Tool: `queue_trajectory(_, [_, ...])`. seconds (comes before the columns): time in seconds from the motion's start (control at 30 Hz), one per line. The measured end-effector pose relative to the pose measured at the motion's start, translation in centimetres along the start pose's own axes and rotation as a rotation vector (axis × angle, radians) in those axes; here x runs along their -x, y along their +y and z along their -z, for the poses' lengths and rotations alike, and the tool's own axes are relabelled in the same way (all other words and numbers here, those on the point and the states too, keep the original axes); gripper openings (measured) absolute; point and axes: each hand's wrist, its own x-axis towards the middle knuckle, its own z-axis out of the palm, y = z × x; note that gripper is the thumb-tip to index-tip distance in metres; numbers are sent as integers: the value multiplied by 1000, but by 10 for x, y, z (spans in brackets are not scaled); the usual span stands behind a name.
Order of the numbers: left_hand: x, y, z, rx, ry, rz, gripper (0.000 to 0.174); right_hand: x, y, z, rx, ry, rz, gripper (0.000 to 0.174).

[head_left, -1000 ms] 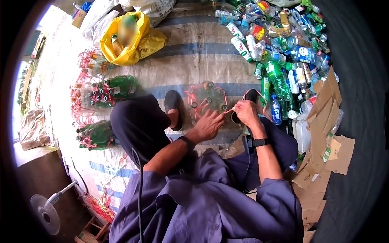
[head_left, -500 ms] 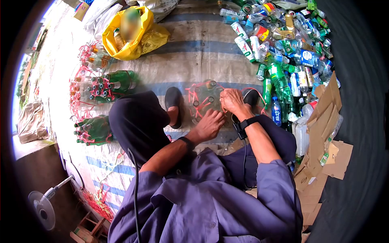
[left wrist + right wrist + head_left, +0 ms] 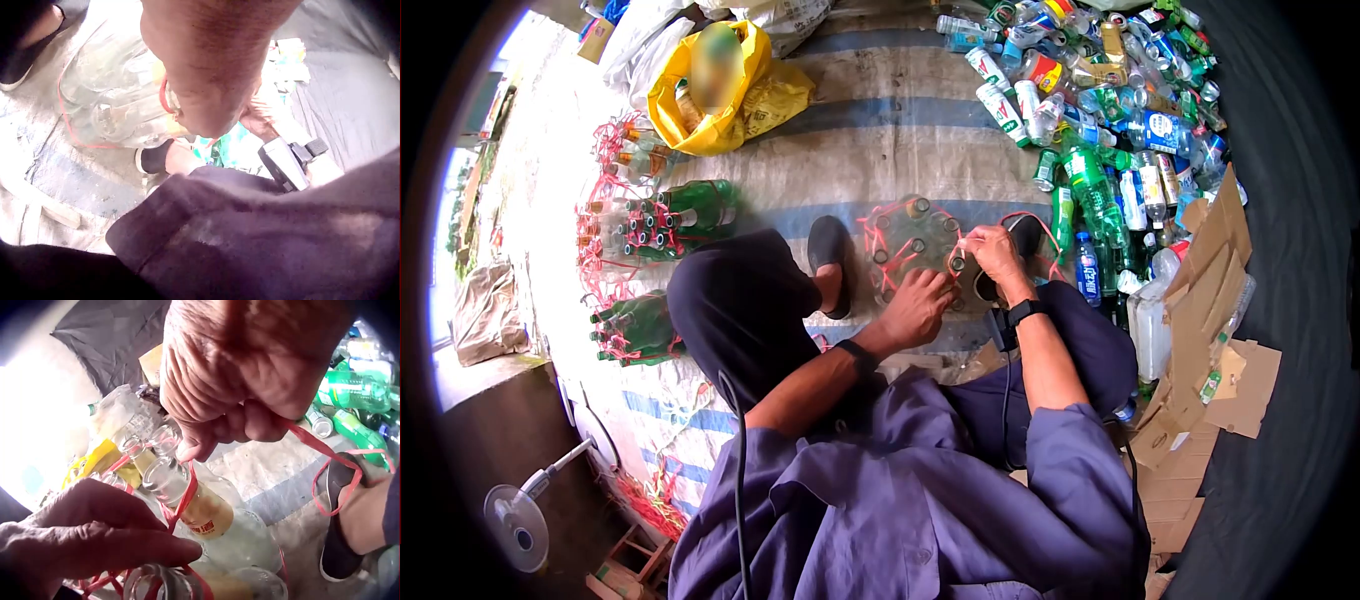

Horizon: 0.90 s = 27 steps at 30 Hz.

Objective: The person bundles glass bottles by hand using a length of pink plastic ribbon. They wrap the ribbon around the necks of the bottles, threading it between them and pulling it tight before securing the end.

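Note:
A bundle of clear glass bottles (image 3: 916,245) stands between the feet, tied with red plastic string (image 3: 185,503). My right hand (image 3: 1000,255) is at the bundle's right side. Its thumb and fingers pinch the string beside a bottle neck (image 3: 165,478), and a loose tail trails from the curled fingers toward the shoe. Low at the near side of the bundle is my left hand (image 3: 922,308), its thumb and forefinger (image 3: 181,550) pinching the string by another bottle mouth (image 3: 153,584). In the left wrist view, the left hand (image 3: 206,94) hides its own fingertips.
Tied green bottles (image 3: 700,205) and clear ones stand at the left. A yellow bag (image 3: 755,60) lies at the back left. Loose cans and plastic bottles (image 3: 1090,180) pile up at the right, beside cardboard (image 3: 1200,290). A shoe (image 3: 828,245) flanks the bundle.
My right hand moved in from the right over the bottle necks, then drew back slightly right with the string. The left hand has stayed nearly in place at the bundle.

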Motion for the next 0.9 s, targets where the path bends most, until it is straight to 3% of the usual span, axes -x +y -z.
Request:
queue_trajectory(0.13, [-1,-1,7,29,-5,-21,50,-4,13,5,-49,-82,41,20])
queue_trajectory(0.23, [-2,1,9,-3,71,-58,43,1,5,8,-61,-106,6,20])
queue_trajectory(0.33, [-4,1,9,-7,62,-60,41,5,2,2,-39,-75,-136,21])
queue_trajectory(0.43, [-7,-6,4,124,-76,81,44,-7,20,-11,-123,-67,-51,20])
queue_trajectory(0.5, [-14,-14,-1,247,162,50,41,-12,21,-10,-121,-111,-55,22])
queue_trajectory(0.6, [-24,-16,2,328,202,144,32,-13,13,-3,11,-182,-154,26])
queue_trajectory(0.63, [-28,-19,3,328,199,147,32,-15,17,-5,8,-185,-156,26])
queue_trajectory(0.7, [-38,-26,5,378,47,84,13,-20,23,-11,105,-138,-138,26])
queue_trajectory(0.8, [-44,-25,4,450,-85,257,13,-27,32,-19,259,-129,-59,25])
queue_trajectory(0.9, [-43,-37,-9,400,-40,125,15,-31,37,-24,251,-129,-69,28])
